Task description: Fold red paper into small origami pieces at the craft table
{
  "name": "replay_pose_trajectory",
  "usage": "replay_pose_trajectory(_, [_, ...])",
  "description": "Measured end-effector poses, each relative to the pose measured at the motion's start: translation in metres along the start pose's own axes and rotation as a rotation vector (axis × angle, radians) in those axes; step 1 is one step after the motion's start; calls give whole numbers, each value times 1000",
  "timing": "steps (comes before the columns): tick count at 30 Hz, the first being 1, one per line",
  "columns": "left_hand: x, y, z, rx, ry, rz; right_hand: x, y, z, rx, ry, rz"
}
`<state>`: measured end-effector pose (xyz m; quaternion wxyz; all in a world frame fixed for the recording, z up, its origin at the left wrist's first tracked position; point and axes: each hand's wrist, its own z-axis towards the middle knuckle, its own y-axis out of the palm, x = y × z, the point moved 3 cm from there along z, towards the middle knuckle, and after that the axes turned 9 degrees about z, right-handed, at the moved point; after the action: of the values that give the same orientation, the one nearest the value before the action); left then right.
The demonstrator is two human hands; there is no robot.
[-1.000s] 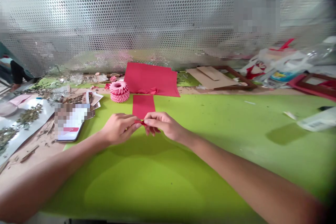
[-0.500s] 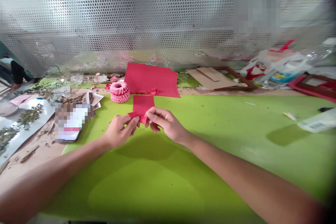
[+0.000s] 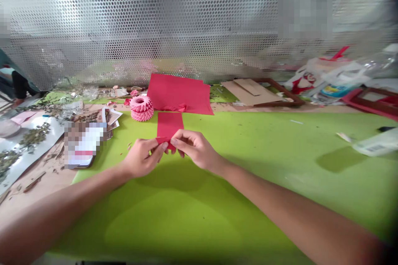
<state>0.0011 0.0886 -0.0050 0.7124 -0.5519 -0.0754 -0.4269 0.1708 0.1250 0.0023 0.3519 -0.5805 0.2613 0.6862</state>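
Note:
Between my hands is a small piece of red paper [image 3: 164,139], partly covered by my fingers. My left hand [image 3: 145,157] pinches its left side between thumb and fingers. On the other side my right hand [image 3: 195,148] is closed on the paper, thumb against forefinger. Just beyond my fingertips a red paper rectangle [image 3: 170,123] lies flat on the green tabletop. A larger red sheet [image 3: 180,93] lies behind it, with small red folded pieces [image 3: 178,108] along its near edge. Left of the sheet stands a ring-shaped pink folded-paper stack [image 3: 141,108].
A phone [image 3: 85,149] lies at the left, near paper scraps and a white sheet with dried leaves [image 3: 34,138]. Brown card [image 3: 251,92] rests on a wooden frame at the back. Plastic bags [image 3: 329,80] and a bottle [image 3: 379,143] are at the right. Perforated metal [image 3: 174,16] rises behind.
My right hand has shifted slightly left, bringing my fingertips closer together on the small red paper. Less of the paper shows now. The things on the table stay put.

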Motion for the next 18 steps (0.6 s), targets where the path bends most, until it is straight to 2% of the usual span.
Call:
replay_pose_trajectory(7, [-2, -1, 1, 37, -54, 123, -2, -2, 0, -7, -10, -48])
replay_pose_trajectory(10, [-4, -2, 2, 68, -43, 159, -1, -4, 2, -37, -3, -52])
replay_pose_trajectory(13, [-5, -1, 2, 110, -18, 196, 1, -6, 3, -11, 18, -99])
replay_pose_trajectory(18, [-3, -5, 3, 233, 34, 92, 3, -9, 5, 49, 2, -85])
